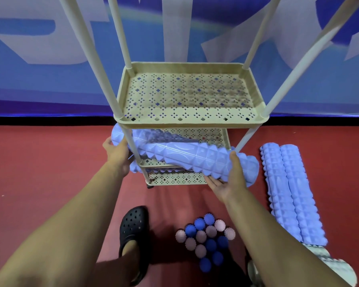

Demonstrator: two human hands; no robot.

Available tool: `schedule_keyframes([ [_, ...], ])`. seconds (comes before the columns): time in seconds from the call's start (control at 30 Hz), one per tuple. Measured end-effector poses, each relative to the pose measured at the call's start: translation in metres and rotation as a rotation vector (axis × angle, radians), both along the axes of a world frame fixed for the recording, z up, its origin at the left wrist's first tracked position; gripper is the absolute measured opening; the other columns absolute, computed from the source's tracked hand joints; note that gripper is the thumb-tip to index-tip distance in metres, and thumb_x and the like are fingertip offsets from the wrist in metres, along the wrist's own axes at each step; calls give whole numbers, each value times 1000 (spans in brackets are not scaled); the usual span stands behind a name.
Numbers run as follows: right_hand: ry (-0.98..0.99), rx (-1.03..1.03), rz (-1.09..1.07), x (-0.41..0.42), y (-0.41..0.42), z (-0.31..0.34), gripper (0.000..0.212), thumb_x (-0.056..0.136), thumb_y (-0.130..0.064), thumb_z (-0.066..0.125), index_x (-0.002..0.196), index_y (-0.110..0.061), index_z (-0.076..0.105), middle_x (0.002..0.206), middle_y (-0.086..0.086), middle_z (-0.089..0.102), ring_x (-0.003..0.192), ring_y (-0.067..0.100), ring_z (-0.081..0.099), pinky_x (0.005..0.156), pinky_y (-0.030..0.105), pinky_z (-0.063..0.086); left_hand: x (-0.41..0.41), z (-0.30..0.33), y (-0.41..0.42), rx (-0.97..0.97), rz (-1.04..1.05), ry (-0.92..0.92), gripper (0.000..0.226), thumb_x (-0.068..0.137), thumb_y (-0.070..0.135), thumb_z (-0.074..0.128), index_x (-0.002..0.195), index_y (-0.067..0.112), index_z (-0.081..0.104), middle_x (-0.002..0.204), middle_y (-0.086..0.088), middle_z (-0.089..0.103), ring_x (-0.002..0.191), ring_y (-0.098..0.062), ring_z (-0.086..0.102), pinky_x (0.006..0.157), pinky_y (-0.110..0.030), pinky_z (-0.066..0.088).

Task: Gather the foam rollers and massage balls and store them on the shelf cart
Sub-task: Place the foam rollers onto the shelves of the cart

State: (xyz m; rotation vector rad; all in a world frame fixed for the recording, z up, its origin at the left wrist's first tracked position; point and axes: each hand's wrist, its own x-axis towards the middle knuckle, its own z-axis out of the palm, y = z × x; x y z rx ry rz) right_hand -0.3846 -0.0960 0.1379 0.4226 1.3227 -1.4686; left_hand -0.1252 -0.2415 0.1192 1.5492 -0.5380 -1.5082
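A beige shelf cart with perforated tiers stands on the red floor. A lavender ridged foam roller lies across a lower tier, sticking out at both sides. My left hand grips its left end behind the cart's front post. My right hand holds its right end from below, thumb on top. Another roller lies behind it on the same tier. Two more lavender rollers lie side by side on the floor at the right. Several blue and pink spiky massage balls are clustered on the floor near me.
The cart's middle tier holds nothing. A blue and white banner wall runs behind the cart. My foot in a black clog stands left of the balls. A pale patterned object shows at the lower right.
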Motion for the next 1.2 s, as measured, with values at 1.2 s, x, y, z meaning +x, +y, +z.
schedule_keyframes([
  [1.2, 544, 184, 503, -35, 3, 11, 98, 81, -52, 81, 155, -37, 19, 132, -5, 53, 109, 26, 66, 79, 45, 59, 20, 41, -6, -261, 86, 63, 51, 100, 41, 61, 143, 37, 33, 128, 1, 70, 106, -24, 74, 76, -42, 62],
])
